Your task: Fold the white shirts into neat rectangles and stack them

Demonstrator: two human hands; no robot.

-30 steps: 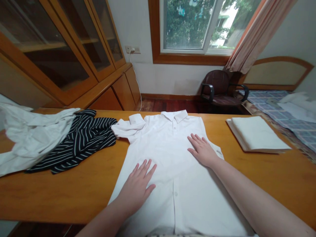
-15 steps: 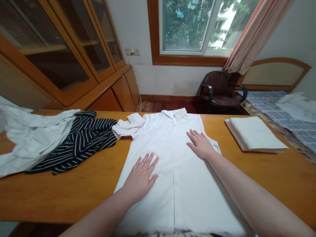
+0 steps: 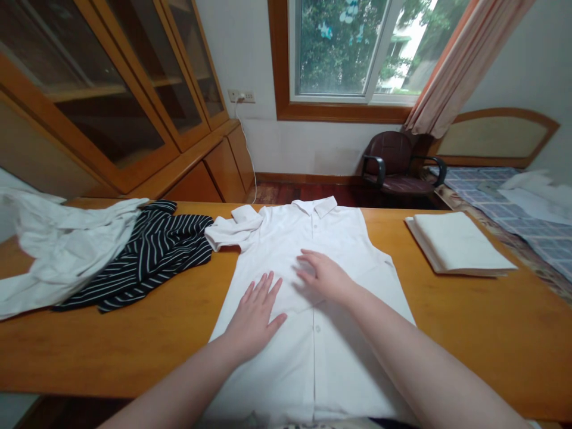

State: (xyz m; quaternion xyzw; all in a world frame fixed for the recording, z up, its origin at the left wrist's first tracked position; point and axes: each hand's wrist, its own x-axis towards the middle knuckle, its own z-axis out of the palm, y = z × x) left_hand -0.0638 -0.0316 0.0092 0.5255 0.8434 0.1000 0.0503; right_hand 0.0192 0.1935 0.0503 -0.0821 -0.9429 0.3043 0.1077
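Note:
A white button-up shirt (image 3: 353,351) lies spread on the wooden table, its collar at the far edge. Its left sleeve is folded over loosely at the shoulder. My left hand (image 3: 254,316) rests flat on the left half of the shirt with fingers spread. Over the shirt's middle is my right hand (image 3: 326,275), fingers stretched toward the left and holding nothing. A shadow beneath it suggests it is slightly raised off the cloth. The shirt's lower hem runs to the near edge of the view.
On the table's left lie a crumpled white garment (image 3: 75,238) and a black-and-white striped garment (image 3: 165,256). A folded white cloth stack (image 3: 460,241) sits on the right of the table (image 3: 469,333). Beyond are an office chair (image 3: 395,164), a bed and a glass-door cabinet (image 3: 111,89).
My right hand has moved left from the shirt's right side to its middle, near my left hand. My left hand has stayed almost in place on the shirt.

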